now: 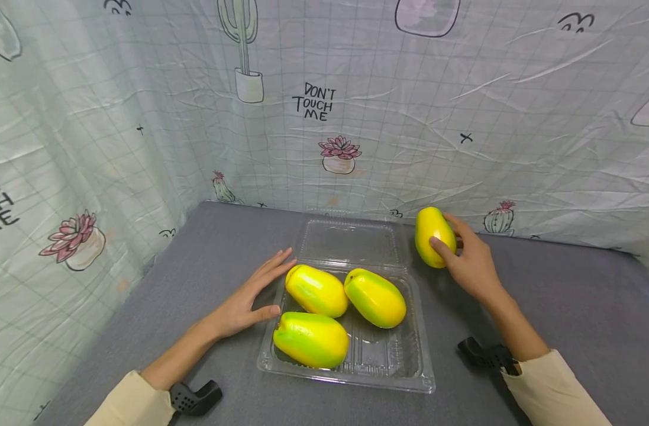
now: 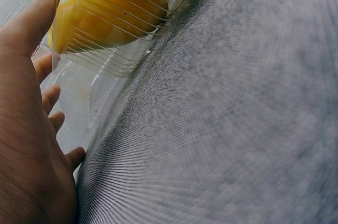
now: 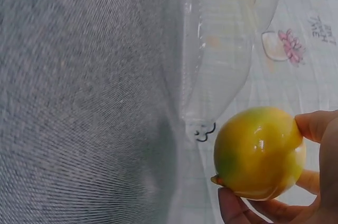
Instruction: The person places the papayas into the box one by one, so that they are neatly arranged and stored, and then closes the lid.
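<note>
A clear plastic clamshell container lies with its lid folded back on the cloth. Inside it are three yellow-green papayas: one at the back left, one at the back right and one at the front left. My right hand grips another papaya between thumb and fingers, above the cloth to the right of the lid; the right wrist view shows this papaya off the surface. My left hand has its fingers extended along the container's left wall, thumb at the rim.
The lid lies flat behind the tray part, towards the back edge of the grey cloth surface. A printed curtain hangs behind and to the left. Black cameras are strapped to both wrists.
</note>
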Demonstrator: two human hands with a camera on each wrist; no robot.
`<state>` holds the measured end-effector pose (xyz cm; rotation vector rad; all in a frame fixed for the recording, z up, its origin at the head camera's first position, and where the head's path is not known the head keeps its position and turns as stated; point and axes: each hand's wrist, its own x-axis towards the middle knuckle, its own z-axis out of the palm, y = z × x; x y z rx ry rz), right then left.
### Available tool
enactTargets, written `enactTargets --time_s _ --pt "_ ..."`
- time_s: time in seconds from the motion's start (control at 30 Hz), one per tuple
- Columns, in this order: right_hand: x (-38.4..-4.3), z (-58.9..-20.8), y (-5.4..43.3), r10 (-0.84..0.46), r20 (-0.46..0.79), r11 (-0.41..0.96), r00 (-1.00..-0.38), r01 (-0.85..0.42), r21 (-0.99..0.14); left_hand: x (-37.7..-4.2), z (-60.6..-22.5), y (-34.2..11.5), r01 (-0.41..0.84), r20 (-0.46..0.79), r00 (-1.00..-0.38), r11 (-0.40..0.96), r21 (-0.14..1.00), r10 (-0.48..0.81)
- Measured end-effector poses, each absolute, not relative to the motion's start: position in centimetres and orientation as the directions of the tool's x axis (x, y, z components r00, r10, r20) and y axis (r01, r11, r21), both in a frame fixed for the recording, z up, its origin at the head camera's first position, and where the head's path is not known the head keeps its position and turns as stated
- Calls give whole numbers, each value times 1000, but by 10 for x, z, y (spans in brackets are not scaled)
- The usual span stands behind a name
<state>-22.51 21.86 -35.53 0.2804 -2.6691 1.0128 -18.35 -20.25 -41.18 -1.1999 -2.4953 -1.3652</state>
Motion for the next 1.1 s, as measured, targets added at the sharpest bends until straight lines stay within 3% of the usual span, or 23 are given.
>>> enactTargets --time_s 0.57,1.1 --pt "-198 -336 203 -184 456 690 -871 -445 -570 -184 -413 -203 652 387 -697 309 693 603" --pt "-178 -326 197 -329 527 700 -784 -577 -421 -184 -414 -203 649 385 -700 310 695 601"
